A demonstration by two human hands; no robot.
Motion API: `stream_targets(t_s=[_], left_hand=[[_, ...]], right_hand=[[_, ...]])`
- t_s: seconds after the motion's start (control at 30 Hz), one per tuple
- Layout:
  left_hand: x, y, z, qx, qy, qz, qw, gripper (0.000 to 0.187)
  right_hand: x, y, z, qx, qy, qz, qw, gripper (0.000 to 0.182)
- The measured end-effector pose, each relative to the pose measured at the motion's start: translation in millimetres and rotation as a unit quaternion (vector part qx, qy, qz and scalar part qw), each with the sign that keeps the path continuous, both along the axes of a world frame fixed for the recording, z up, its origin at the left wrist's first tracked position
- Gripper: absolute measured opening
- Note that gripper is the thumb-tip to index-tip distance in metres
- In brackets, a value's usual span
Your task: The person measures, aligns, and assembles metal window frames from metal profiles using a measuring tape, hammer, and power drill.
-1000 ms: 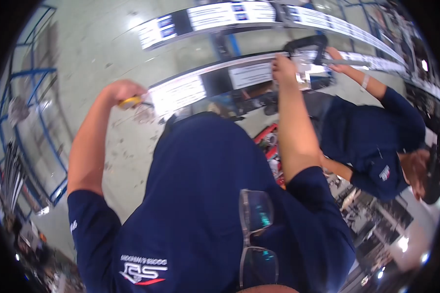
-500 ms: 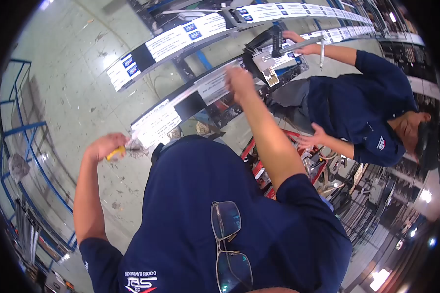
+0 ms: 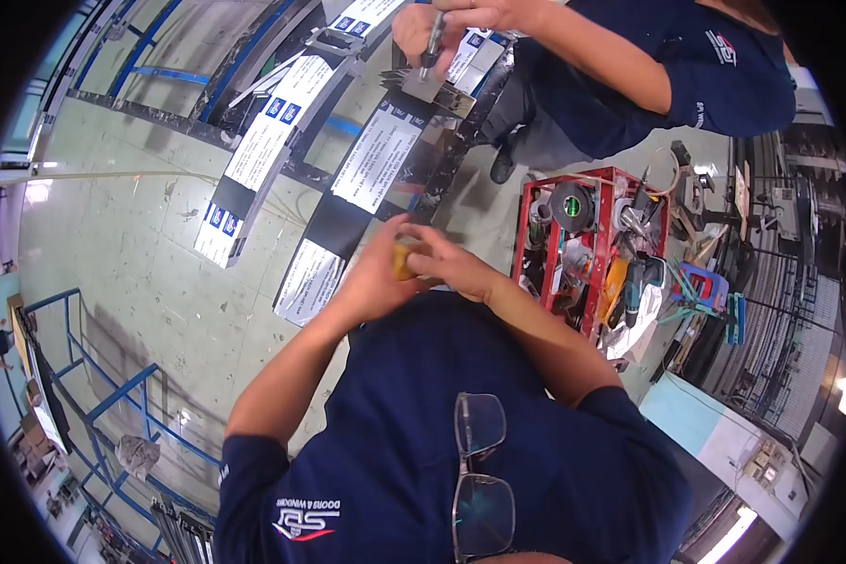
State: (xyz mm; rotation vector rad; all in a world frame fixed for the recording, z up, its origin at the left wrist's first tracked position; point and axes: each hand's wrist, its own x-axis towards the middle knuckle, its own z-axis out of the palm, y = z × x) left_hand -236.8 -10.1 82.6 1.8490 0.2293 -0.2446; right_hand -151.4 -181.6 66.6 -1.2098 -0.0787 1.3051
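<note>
My left hand [image 3: 376, 279] and my right hand [image 3: 458, 270] meet in front of my belly, fingers curled around a small yellow object [image 3: 403, 262]. Most of the object is hidden by the fingers, so its exact kind does not show. Just beyond my hands lies a long profile [image 3: 378, 162] with printed white protective film and black bands. Its near end [image 3: 308, 283] is close to my left hand, but neither hand appears to grip it.
A second film-covered profile [image 3: 265, 143] runs alongside on the left. A co-worker's hands [image 3: 418, 36] hold a metal tool [image 3: 432, 45] over a metal plate [image 3: 421, 86]. A red tool cart [image 3: 592, 179] stands right, with a drill [image 3: 633, 287]. Blue metal racks [image 3: 122, 390] stand left.
My right hand has come back from the profile to join my left hand, which has moved inward with the yellow object. The view has turned, and the co-worker now has both hands at the tool.
</note>
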Motion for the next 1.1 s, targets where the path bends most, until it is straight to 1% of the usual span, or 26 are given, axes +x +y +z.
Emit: stream_targets(t_s=[0.03,0.07,0.13,0.17,0.23,0.3,0.33,0.37,0.4,0.47,0.5,0.53,0.6,0.63,0.67,0.73,0.8,0.83,0.87,0.9,0.93,0.97,1.0,1.03,1.07,1.1], left_hand=[[11.9,-15.3,-5.9,0.011,-0.08,-0.035,0.996,0.094],[22.0,-31.0,-3.1,0.018,-0.08,-0.029,0.996,0.094],[36.2,-60.3,1.7,0.042,-0.15,-0.039,0.987,0.095],[41.9,-69.9,2.3,0.051,-0.149,-0.033,0.987,0.095],[50.7,-86.4,2.3,0.104,-0.115,-0.137,0.978,0.093],[59.5,-100.4,4.5,0.107,-0.088,-0.135,0.981,0.093],[64.1,-108.4,5.4,0.101,-0.063,-0.135,0.984,0.093],[66.5,-114.2,-6.4,0.115,-0.06,-0.118,0.984,0.083],[67.7,-121.4,-17.5,0.12,-0.054,-0.11,0.985,0.083],[69.2,-136.6,-37.4,0.032,0.064,-0.056,0.996,0.077],[67.0,-146.4,-47.3,0.006,0.101,-0.033,0.994,0.07],[66.7,-155.8,-61.6,0.012,0.105,-0.026,0.994,0.07],[63.9,-174.8,-89.4,-0.045,0.183,-0.067,0.98,0.066],[64.0,-183.2,-96.4,-0.065,0.193,-0.107,0.973,0.059],[60.1,-195.1,-117.0,-0.062,0.196,-0.104,0.973,0.059],[55.1,-214.0,-170.1,-0.194,0.229,-0.105,0.948,0.057],[61.9,-221.0,-180.3,-0.199,0.232,-0.1,0.947,0.057],[64.7,-221.9,-181.7,-0.15,0.224,-0.097,0.958,0.059],[66.5,-223.0,-182.1,-0.103,0.214,-0.095,0.967,0.06],[73.5,-223.2,-157.1,-0.074,0.22,-0.093,0.968,0.063],[82.1,-222.7,-119.4,-0.019,0.213,-0.096,0.972,0.064],[87.6,-222.9,-95.2,0.033,0.203,-0.112,0.972,0.064],[85.9,-218.5,-118.6,-0.016,0.2,-0.111,0.973,0.062],[83.2,-216.9,-118.8,-0.034,0.211,-0.083,0.973,0.057],[86.3,-217.7,-112.9,-0.073,0.205,-0.082,0.973,0.052],[92.0,-221.3,-97.8,-0.064,0.225,-0.074,0.969,0.051]], right_hand=[[-2.7,-6.7,-0.8,0.018,-0.008,-0.056,0.998,0.051],[-2.4,-15.2,-6.9,0.025,-0.007,-0.049,0.998,0.051],[1.4,-37.6,-20.3,0.074,0.08,-0.213,0.971,0.047],[9.5,-51.0,-17.9,0.089,0.111,-0.235,0.962,0.045],[20.9,-82.0,-21.2,0.084,0.105,-0.236,0.962,0.046],[33.2,-117.7,-22.3,0.078,0.099,-0.239,0.963,0.047],[39.6,-138.5,-18.9,0.026,0.035,-0.208,0.977,0.048],[45.9,-162.1,-17.0,-0.026,-0.03,-0.174,0.984,0.049],[51.9,-188.6,-25.1,-0.021,-0.025,-0.165,0.986,0.049],[63.9,-241.7,-49.8,-0.034,-0.116,-0.156,0.98,0.049],[68.6,-266.1,-52.4,-0.06,-0.114,-0.173,0.977,0.049],[72.7,-289.6,-53.7,-0.087,-0.111,-0.191,0.971,0.049],[83.5,-331.0,-46.4,-0.159,-0.095,-0.231,0.955,0.052],[86.4,-347.0,-40.5,-0.167,-0.105,-0.257,0.946,0.052],[91.7,-367.8,-39.4,-0.193,-0.109,-0.265,0.939,0.051],[103.0,-407.0,-54.8,-0.153,-0.142,-0.302,0.93,0.051],[115.0,-435.2,-45.1,-0.164,-0.176,-0.316,0.918,0.051],[121.0,-452.7,-56.7,-0.227,-0.229,-0.328,0.888,0.05],[128.3,-467.6,-53.0,-0.309,-0.275,-0.299,0.86,0.051],[136.3,-484.4,-67.3,-0.322,-0.4,-0.293,0.807,0.053],[140.3,-498.6,-81.4,-0.331,-0.517,-0.283,0.737,0.057],[139.1,-498.6,-77.6,-0.359,-0.501,-0.291,0.732,0.059],[137.6,-502.7,-63.2,-0.408,-0.48,-0.305,0.714,0.062],[140.4,-523.8,-79.2,-0.445,-0.505,-0.284,0.683,0.066],[139.4,-529.7,-69.8,-0.471,-0.493,-0.282,0.675,0.067],[138.1,-538.3,-74.8,-0.513,-0.516,-0.29,0.622,0.066]])
